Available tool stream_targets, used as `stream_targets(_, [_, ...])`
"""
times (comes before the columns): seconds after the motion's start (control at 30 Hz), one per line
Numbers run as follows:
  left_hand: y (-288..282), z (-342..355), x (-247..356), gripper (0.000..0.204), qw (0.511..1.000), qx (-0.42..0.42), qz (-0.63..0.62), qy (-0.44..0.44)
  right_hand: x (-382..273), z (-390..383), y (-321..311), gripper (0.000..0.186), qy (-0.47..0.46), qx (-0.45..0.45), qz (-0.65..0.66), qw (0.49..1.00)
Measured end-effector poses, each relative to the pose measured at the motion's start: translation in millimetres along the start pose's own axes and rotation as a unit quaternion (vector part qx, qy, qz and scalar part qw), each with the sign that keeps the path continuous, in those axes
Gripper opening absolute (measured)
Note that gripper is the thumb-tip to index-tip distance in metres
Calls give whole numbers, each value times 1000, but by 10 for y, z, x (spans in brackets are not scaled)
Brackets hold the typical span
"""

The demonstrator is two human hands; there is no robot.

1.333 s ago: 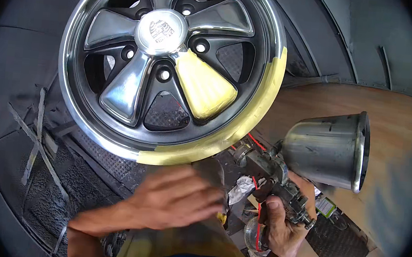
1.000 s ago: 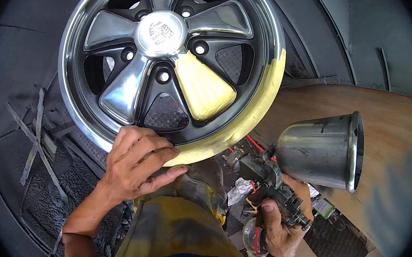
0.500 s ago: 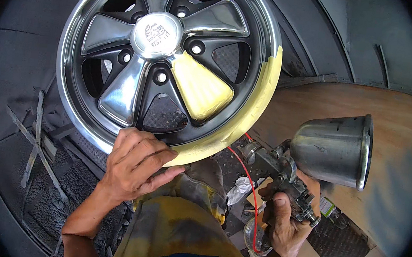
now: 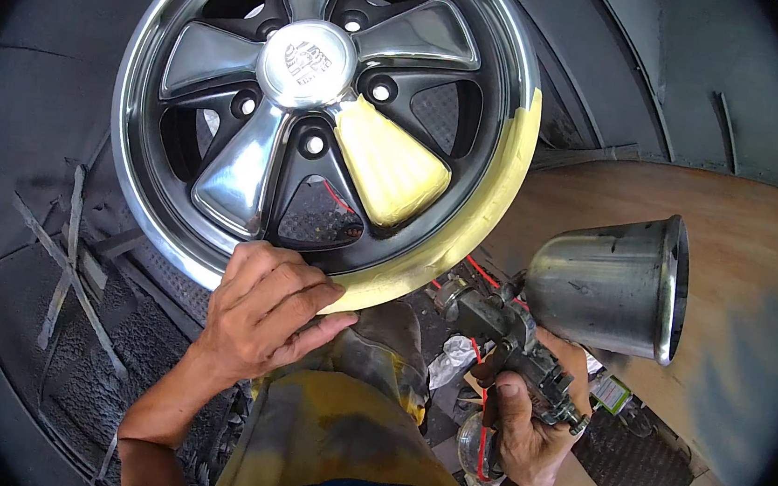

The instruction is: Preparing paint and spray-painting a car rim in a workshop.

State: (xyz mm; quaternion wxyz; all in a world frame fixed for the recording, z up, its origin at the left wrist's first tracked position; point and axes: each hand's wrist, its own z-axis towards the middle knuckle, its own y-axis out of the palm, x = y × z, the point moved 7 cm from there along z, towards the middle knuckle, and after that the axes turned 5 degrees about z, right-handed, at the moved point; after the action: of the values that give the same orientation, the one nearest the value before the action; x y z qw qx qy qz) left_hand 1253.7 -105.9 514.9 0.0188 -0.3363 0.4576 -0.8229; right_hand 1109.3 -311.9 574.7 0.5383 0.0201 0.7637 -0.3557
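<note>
A polished wheel rim (image 4: pixel 243 173) with black recesses fills the upper middle. Yellow masking tape (image 4: pixel 391 164) covers one spoke and the lower right stretch of the outer lip. My left hand (image 4: pixel 275 307) grips the near edge of the lip, fingers bent over it where bare metal meets tape. Off to the right, my right hand (image 4: pixel 534 435) is wrapped round a spray gun (image 4: pixel 515 340). The gun's metal cup (image 4: pixel 605 284) lies tipped sideways, its rim toward the right. Its nozzle end points up and left toward the taped lip, apart from it.
A thin red hose (image 4: pixel 484 430) runs down behind the gun. Crossed strips (image 4: pixel 73 264) lie over a dark textured surface at left. A brown board (image 4: pixel 733 267) lies at right, with a dark mat (image 4: pixel 634 473) below it. Crumpled white paper (image 4: pixel 452 362) sits beyond my stained trousers.
The spray gun and my right hand have shifted slightly left and turned a little. The wheel rim sits slightly further right in the picture, my left hand still on its edge.
</note>
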Motion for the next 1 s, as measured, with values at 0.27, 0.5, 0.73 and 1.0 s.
stream_targets(0.27, [0, -16, -8, 37, 1000, 0, -5, 2, -5, -38, 58, 42, 25, -19, 21, 999])
stream_targets(0.5, [91, -8, 27, 38, 1000, 16, -13, -11, 32, -91, 81, 45, 108, 63, 102, 987])
stream_targets(0.73, [244, 123, 151, 40, 998, 14, -48, -45, 106, -129, -215, 41, -56, 90, -95, 990])
stream_targets(1.0, [440, 331, 301, 45, 996, 7, -68, -57, 421, -121, -676, 34, 100, 286, -7, 953])
